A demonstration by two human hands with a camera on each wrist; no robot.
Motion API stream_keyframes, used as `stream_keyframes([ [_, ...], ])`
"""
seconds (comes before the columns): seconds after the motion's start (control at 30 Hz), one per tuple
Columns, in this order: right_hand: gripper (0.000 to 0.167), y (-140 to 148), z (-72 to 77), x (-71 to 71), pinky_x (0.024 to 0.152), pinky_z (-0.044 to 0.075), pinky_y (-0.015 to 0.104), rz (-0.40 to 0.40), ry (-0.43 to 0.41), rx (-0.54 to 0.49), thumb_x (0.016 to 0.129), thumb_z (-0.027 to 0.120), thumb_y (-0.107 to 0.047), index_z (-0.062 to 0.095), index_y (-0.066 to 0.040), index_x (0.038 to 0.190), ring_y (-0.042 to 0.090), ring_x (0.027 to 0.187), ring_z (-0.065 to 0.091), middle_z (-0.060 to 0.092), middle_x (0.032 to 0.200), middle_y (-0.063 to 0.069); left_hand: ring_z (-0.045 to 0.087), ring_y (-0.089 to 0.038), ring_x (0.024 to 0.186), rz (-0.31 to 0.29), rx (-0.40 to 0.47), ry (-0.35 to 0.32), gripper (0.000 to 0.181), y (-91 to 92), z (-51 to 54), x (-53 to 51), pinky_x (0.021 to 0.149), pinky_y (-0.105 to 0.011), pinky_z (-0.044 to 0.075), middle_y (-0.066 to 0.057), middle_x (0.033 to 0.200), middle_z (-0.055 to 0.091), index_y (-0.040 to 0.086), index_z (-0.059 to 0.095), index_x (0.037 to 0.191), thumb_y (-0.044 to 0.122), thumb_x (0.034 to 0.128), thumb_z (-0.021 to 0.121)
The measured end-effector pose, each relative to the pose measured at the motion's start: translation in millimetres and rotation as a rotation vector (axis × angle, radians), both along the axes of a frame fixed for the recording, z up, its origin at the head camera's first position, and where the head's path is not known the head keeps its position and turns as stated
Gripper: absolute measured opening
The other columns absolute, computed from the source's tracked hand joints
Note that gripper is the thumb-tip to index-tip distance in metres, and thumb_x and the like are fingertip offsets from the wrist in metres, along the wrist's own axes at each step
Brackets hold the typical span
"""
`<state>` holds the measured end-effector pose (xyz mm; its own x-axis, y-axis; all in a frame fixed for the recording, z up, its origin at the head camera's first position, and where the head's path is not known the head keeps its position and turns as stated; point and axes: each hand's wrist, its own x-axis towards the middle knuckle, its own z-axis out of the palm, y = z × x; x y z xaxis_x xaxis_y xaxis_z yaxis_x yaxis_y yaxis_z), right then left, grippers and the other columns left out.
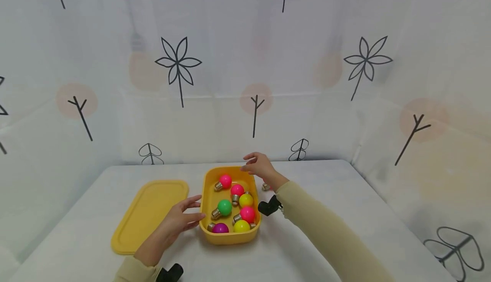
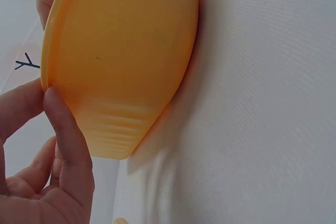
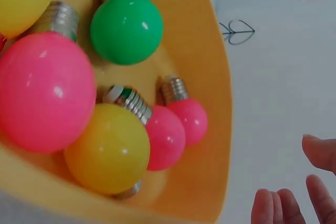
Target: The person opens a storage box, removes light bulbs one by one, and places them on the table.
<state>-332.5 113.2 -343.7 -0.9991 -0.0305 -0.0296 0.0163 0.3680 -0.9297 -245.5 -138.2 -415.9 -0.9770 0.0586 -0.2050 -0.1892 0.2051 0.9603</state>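
A yellow plastic box holds several round light bulbs with metal screw bases, among them a green bulb, a purple bulb, pink bulbs and yellow bulbs. My left hand is at the box's left side; in the left wrist view its thumb and a finger pinch the rim. Above the far right corner hovers my right hand, fingers spread and nothing held. A bulb outside the box, right of it, is mostly hidden by the right forearm.
Left of the box, a flat yellow lid lies on the white table. Behind the table hangs a pale cloth printed with leaves and twigs. Both wrists carry black straps.
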Motion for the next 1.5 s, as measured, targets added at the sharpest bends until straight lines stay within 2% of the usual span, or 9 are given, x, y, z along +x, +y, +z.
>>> stream_keyframes([
  [0.3, 0.036, -23.4, -2.0, -1.0, 0.083, 0.051, 0.033, 0.055, 0.015, -0.019, 0.082, 0.071, -0.007, 0.057, -0.001, 0.114, 0.026, 0.091, 0.057, 0.056, 0.102, 0.014, 0.055, -0.024, 0.1, 0.0, -0.011, -0.004, 0.062, -0.9, -0.5, -0.1, 0.08, -0.037, 0.052, -0.013, 0.122, 0.05, 0.013, 0.048, 0.136, 0.012, 0.0792, 0.074],
  [0.63, 0.035, -41.7, -9.9, -1.5, 0.088, 0.049, 0.04, 0.089, 0.001, -0.081, 0.082, 0.069, -0.005, 0.056, 0.002, 0.114, 0.036, 0.097, 0.055, 0.056, 0.103, 0.016, 0.057, -0.022, 0.092, -0.024, 0.015, 0.017, 0.061, -2.6, -0.1, 1.4, 0.079, -0.037, 0.053, -0.015, 0.123, 0.049, 0.008, 0.047, 0.135, 0.009, 0.0799, 0.073],
  [0.83, 0.038, -46.7, -18.6, -4.4, 0.086, 0.049, 0.038, 0.076, -0.018, -0.076, 0.083, 0.069, -0.006, 0.055, 0.003, 0.117, 0.034, 0.096, 0.056, 0.056, 0.103, 0.015, 0.058, -0.022, 0.092, -0.037, 0.023, 0.015, 0.061, -2.1, -0.2, -0.4, 0.079, -0.036, 0.053, -0.016, 0.124, 0.048, 0.008, 0.046, 0.136, 0.01, 0.0805, 0.073],
  [1.0, 0.037, -49.6, -25.1, -6.1, 0.09, 0.047, 0.043, 0.07, -0.026, -0.081, 0.081, 0.069, -0.004, 0.056, 0.003, 0.115, 0.032, 0.095, 0.055, 0.056, 0.103, 0.015, 0.059, -0.021, 0.091, -0.035, 0.024, 0.015, 0.06, -1.9, -1.1, -1.9, 0.079, -0.036, 0.053, -0.015, 0.123, 0.049, 0.009, 0.047, 0.136, 0.009, 0.0808, 0.072],
  [1.27, 0.032, -54.8, -38.5, -13.3, 0.08, 0.05, 0.037, 0.051, -0.019, 0.04, 0.079, 0.072, -0.005, 0.061, -0.002, 0.11, 0.027, 0.089, 0.055, 0.059, 0.103, 0.013, 0.059, -0.021, 0.091, -0.039, 0.024, 0.016, 0.06, -3.2, 0.0, -1.9, 0.079, -0.037, 0.053, -0.015, 0.123, 0.049, 0.009, 0.047, 0.136, 0.009, 0.0812, 0.072],
  [1.5, 0.034, -57.7, -45.7, -15.6, 0.083, 0.049, 0.036, 0.052, -0.047, 0.084, 0.079, 0.07, -0.001, 0.061, -0.002, 0.112, 0.027, 0.093, 0.054, 0.059, 0.108, 0.013, 0.058, -0.021, 0.091, -0.037, 0.026, 0.016, 0.061, -2.7, 1.9, 0.1, 0.079, -0.037, 0.053, -0.015, 0.123, 0.05, 0.008, 0.047, 0.136, 0.009, 0.0809, 0.072],
])
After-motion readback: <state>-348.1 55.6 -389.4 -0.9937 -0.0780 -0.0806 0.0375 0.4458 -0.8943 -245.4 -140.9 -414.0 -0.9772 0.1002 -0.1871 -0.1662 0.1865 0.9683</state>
